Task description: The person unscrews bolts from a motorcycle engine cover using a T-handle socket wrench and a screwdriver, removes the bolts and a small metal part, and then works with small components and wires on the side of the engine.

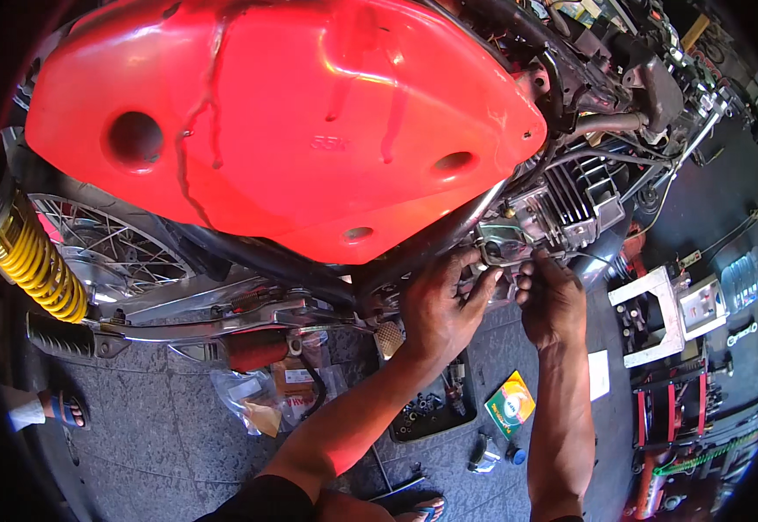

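Observation:
My left hand (440,306) reaches to the lower side of a motorcycle engine, its fingers curled and the thumb bent against a metal part; what lies in its grip is hidden. Close by on the right, my right hand (554,304) has its fingers drawn together at the same spot, and anything pinched there is too small to name. Just above both hands is a shiny metal engine piece (502,245). The finned cylinder (577,202) stands up and right of it. A large red body panel (309,130) of the motorcycle fills the upper view.
Below my hands, a dark tray (431,424) holds small hardware. Near it lie a green-yellow packet (511,404), a small clear container (485,454) and plastic bags (261,398). A yellow shock spring (38,261) and a spoked wheel (109,239) are left. Tools (670,409) crowd the right.

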Demonstrator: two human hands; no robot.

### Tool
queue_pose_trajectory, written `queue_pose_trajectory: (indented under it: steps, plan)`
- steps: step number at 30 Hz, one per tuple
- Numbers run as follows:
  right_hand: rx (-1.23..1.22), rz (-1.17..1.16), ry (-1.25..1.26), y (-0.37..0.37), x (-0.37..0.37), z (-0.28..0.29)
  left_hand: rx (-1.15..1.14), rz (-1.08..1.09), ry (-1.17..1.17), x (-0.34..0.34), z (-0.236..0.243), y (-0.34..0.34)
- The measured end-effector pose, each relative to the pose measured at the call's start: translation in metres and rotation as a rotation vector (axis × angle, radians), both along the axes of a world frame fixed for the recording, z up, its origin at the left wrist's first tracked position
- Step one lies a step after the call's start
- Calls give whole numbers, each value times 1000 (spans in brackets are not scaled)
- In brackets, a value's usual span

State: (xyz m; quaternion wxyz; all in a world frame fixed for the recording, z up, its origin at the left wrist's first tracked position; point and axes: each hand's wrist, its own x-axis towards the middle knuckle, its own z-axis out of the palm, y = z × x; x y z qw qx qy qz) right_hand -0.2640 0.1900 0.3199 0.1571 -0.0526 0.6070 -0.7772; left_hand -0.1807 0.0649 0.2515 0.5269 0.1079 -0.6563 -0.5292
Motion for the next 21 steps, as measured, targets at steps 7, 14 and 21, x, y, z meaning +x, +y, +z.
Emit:
queue_pose_trajectory:
  steps: [7, 14, 21]
  plan:
    - [3, 12, 45, 1, 12, 5, 151, -210, -137, 15, 10, 0]
    - [-47, 8, -151, -1, 4, 1, 808, -738, -78, 8, 20, 4]
    - [-76, 47, -227, 4, 6, -3, 757, -681, -21, 6, 25, 11]
